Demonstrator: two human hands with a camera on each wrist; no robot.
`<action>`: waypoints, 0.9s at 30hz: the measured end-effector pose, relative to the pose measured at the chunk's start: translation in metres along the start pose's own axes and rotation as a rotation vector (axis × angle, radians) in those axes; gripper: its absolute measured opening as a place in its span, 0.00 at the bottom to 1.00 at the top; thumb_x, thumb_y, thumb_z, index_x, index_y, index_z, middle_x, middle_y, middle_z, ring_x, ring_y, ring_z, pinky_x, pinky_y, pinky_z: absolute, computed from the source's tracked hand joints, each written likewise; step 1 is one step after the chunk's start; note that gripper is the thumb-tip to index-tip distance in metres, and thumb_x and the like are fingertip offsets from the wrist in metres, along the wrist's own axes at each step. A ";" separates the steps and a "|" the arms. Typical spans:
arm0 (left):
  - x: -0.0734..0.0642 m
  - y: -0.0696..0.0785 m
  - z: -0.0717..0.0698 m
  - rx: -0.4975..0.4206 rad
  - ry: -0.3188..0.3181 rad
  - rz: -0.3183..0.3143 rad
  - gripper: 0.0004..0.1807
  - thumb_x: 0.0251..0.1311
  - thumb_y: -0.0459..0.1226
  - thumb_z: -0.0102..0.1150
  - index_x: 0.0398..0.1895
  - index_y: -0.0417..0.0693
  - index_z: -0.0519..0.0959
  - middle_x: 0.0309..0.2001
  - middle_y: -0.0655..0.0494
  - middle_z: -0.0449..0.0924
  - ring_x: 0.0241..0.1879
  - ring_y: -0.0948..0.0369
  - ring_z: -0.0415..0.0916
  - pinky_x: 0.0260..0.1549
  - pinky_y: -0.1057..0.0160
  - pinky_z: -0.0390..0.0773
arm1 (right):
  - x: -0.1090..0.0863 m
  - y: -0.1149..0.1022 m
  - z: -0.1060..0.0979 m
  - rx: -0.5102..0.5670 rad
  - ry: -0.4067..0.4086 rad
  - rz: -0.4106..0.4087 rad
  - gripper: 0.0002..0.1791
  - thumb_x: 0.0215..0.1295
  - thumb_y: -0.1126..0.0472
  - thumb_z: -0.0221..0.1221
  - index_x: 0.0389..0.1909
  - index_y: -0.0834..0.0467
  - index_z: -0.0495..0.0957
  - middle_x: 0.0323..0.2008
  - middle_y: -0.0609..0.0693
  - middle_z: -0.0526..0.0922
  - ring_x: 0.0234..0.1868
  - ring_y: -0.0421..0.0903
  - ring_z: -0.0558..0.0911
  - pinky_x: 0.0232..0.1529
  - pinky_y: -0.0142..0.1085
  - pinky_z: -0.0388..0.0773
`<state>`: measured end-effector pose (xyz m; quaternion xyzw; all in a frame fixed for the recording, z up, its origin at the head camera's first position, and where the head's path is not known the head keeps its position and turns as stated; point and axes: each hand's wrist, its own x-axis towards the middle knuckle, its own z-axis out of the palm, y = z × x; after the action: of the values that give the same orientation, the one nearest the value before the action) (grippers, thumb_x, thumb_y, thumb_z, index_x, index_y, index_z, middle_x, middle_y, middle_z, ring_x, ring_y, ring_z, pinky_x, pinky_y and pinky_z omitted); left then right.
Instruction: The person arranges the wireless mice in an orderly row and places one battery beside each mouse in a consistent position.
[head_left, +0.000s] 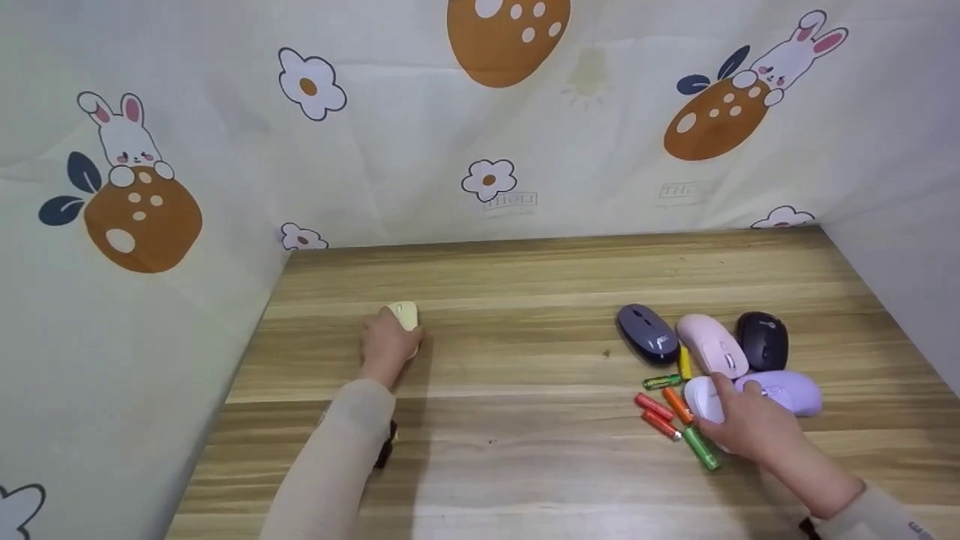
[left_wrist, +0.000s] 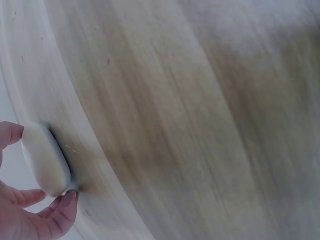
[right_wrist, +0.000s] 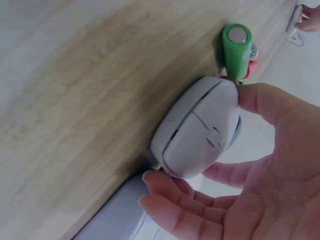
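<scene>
On the left part of the table, my left hand (head_left: 386, 341) grips a pale yellow computer mouse (head_left: 407, 315), thumb on one side and fingers on the other. The left wrist view shows the same mouse (left_wrist: 45, 160) with fingertips at its sides, low over the wood. On the right, my right hand (head_left: 754, 424) holds a white mouse (head_left: 703, 397) by its sides. Seen from the right wrist, thumb and fingers pinch this white mouse (right_wrist: 200, 130) near the tabletop. A purple mouse (head_left: 799, 391) lies right beside it, partly behind the hand.
Behind the right hand lie a dark grey mouse (head_left: 649, 334), a pink mouse (head_left: 711, 343) and a black mouse (head_left: 763, 341). Several batteries cluster left of the white mouse, among them a green battery (head_left: 701, 448) and an orange battery (head_left: 678, 405). Printed cloth (head_left: 405, 150) walls the table.
</scene>
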<state>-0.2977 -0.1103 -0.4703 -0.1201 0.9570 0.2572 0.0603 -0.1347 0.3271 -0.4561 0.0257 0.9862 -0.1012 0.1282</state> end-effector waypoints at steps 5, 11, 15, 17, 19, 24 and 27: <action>-0.002 0.002 0.000 0.081 0.020 0.011 0.36 0.55 0.49 0.56 0.59 0.33 0.61 0.47 0.34 0.67 0.46 0.42 0.70 0.42 0.47 0.74 | 0.000 -0.002 -0.001 0.005 -0.005 0.014 0.44 0.49 0.44 0.61 0.58 0.71 0.60 0.37 0.78 0.67 0.28 0.60 0.75 0.23 0.52 0.74; -0.001 -0.001 -0.007 0.195 0.025 0.035 0.42 0.57 0.54 0.50 0.65 0.34 0.55 0.55 0.30 0.61 0.52 0.38 0.65 0.47 0.43 0.70 | 0.001 -0.005 0.001 0.004 0.018 0.012 0.42 0.48 0.46 0.62 0.57 0.70 0.61 0.40 0.81 0.64 0.27 0.60 0.75 0.21 0.51 0.74; 0.000 -0.006 -0.016 0.156 0.042 0.095 0.40 0.60 0.54 0.47 0.67 0.36 0.53 0.61 0.32 0.55 0.56 0.38 0.61 0.50 0.43 0.68 | 0.000 -0.007 0.001 -0.007 0.048 -0.004 0.40 0.48 0.47 0.62 0.57 0.68 0.62 0.41 0.79 0.63 0.24 0.58 0.74 0.19 0.50 0.72; -0.001 -0.009 -0.022 0.106 0.060 0.128 0.39 0.61 0.52 0.47 0.67 0.36 0.52 0.64 0.32 0.51 0.58 0.36 0.58 0.52 0.42 0.66 | 0.000 -0.008 0.001 -0.011 0.054 -0.011 0.40 0.48 0.47 0.62 0.57 0.67 0.62 0.41 0.77 0.63 0.22 0.57 0.74 0.18 0.50 0.71; -0.003 -0.012 -0.027 0.057 0.082 0.152 0.39 0.61 0.50 0.48 0.68 0.36 0.51 0.66 0.32 0.48 0.59 0.36 0.56 0.54 0.42 0.64 | 0.000 -0.008 0.001 -0.011 0.050 -0.017 0.41 0.48 0.47 0.62 0.58 0.67 0.62 0.41 0.76 0.64 0.22 0.56 0.73 0.18 0.50 0.71; -0.013 -0.022 -0.037 -0.010 0.127 0.189 0.38 0.59 0.47 0.50 0.67 0.36 0.53 0.67 0.32 0.45 0.60 0.35 0.54 0.54 0.40 0.63 | 0.003 -0.008 -0.001 -0.020 0.016 -0.018 0.41 0.49 0.48 0.62 0.60 0.67 0.62 0.44 0.78 0.63 0.23 0.56 0.73 0.20 0.50 0.72; -0.018 -0.029 -0.039 -0.026 0.115 0.199 0.38 0.59 0.47 0.50 0.67 0.37 0.53 0.66 0.31 0.46 0.60 0.34 0.55 0.55 0.40 0.62 | 0.004 -0.007 -0.002 -0.027 -0.010 -0.007 0.41 0.50 0.48 0.62 0.60 0.67 0.62 0.47 0.80 0.62 0.24 0.57 0.74 0.21 0.51 0.73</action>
<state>-0.2751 -0.1505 -0.4471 -0.0399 0.9626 0.2671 -0.0219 -0.1396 0.3208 -0.4542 0.0200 0.9869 -0.0885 0.1332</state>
